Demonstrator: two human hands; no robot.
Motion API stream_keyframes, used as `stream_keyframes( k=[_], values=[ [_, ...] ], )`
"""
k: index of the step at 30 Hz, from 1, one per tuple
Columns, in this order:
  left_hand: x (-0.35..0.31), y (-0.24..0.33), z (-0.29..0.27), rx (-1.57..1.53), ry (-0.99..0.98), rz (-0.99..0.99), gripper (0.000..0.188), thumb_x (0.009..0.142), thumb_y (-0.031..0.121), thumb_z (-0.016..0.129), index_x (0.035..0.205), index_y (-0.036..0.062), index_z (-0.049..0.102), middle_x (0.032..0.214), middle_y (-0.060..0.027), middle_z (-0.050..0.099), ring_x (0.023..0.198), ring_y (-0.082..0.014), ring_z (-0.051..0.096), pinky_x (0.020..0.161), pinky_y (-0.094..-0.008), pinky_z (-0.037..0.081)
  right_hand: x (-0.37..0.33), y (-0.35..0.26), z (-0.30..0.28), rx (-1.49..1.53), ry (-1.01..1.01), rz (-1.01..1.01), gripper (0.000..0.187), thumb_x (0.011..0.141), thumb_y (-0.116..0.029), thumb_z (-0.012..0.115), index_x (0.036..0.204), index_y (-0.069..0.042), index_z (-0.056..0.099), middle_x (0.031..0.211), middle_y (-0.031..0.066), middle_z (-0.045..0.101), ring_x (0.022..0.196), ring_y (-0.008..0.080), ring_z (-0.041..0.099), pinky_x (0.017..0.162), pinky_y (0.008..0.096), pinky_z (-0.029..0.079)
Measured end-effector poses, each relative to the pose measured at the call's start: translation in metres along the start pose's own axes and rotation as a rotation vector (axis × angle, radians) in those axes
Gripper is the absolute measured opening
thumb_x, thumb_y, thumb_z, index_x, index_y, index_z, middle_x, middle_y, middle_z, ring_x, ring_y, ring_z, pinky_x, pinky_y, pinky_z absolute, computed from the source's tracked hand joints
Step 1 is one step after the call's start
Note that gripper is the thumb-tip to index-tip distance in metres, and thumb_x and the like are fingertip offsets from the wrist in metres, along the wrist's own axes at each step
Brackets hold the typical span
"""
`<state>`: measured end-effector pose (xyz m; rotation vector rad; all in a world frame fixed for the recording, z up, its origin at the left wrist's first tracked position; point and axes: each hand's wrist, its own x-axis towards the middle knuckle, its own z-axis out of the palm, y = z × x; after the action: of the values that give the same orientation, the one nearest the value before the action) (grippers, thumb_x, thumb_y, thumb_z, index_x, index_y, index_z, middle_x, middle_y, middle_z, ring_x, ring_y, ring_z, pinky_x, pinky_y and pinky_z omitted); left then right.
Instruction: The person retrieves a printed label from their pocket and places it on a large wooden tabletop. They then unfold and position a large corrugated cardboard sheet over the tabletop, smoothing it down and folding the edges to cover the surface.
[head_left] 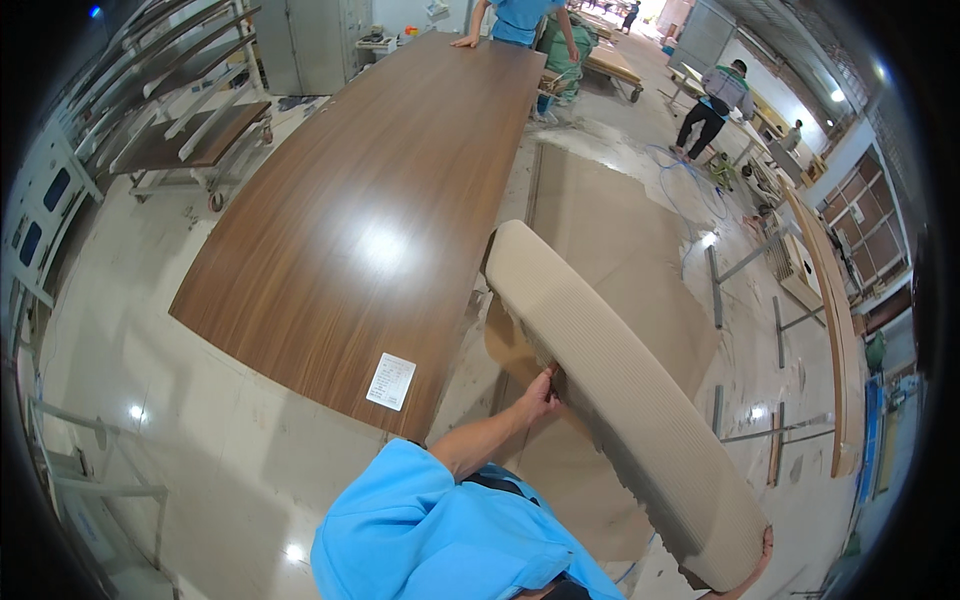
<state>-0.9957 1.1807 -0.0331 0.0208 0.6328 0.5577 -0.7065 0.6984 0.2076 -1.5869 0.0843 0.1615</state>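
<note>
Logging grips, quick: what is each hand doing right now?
Left hand: gripping the ribbed beige curved panel.
Right hand: mostly hidden, holding the panel's near end.

A pale, glossy workshop floor point(200, 440) reflects ceiling lights. A long walnut-brown tabletop point(370, 200) fills the middle, with a wheeled panel rack point(190, 140) at left.

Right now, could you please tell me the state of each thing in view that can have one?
Ribbed beige panel: lifted, tilted, held at both ends.
Left hand: gripping the panel's underside edge.
Right hand: mostly hidden, at the panel's near end.
Long wood tabletop: lying flat, white label on its near end.
Cart: loaded with boards.
</note>
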Motion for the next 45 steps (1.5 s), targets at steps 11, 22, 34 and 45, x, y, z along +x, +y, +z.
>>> stream_keyframes(
  k=[11,22,34,45],
  values=[
    [-0.085,0.087,0.167,0.753,-0.261,0.293,0.047,0.087,0.026,0.067,0.123,-0.0025,0.058,0.114,-0.0112,0.066,0.102,-0.0212,0.064,0.091,-0.0350,0.049,-0.040,0.050,0.004,0.107,0.053,0.058,0.054,0.089,-0.040,0.052,0.126,-0.001,0.056,0.129,0.0148,0.057,0.117,0.0291,0.055,0.096,0.0456,0.045],
    [-0.186,0.192,0.277,1.245,-0.223,0.631,0.038,0.081,0.023,0.073,0.101,-0.0077,0.065,0.095,-0.0160,0.069,0.087,-0.0186,0.066,0.073,-0.0303,0.051,-0.100,0.123,0.031,0.295,0.011,0.142,0.057,0.089,-0.043,0.052,0.128,-0.002,0.054,0.130,0.0145,0.056,0.118,0.0290,0.054,0.097,0.0461,0.045],
    [-0.279,0.219,0.276,1.012,-0.312,0.899,0.026,0.080,0.013,0.072,0.097,-0.0054,0.063,0.089,-0.0103,0.068,0.079,-0.0172,0.066,0.073,-0.0289,0.051,-0.126,0.137,0.060,0.340,0.016,0.160,0.059,0.089,-0.046,0.051,0.129,-0.003,0.053,0.131,0.0141,0.055,0.119,0.0290,0.053,0.098,0.0466,0.044],
    [-0.299,0.240,0.254,1.059,-0.333,0.956,0.031,0.082,0.010,0.070,0.108,-0.0048,0.061,0.100,-0.0111,0.067,0.090,-0.0179,0.064,0.079,-0.0303,0.050,-0.146,0.143,0.064,0.347,0.019,0.168,0.062,0.089,-0.049,0.051,0.131,-0.003,0.052,0.132,0.0137,0.055,0.120,0.0289,0.052,0.100,0.0471,0.043]
  ],
)
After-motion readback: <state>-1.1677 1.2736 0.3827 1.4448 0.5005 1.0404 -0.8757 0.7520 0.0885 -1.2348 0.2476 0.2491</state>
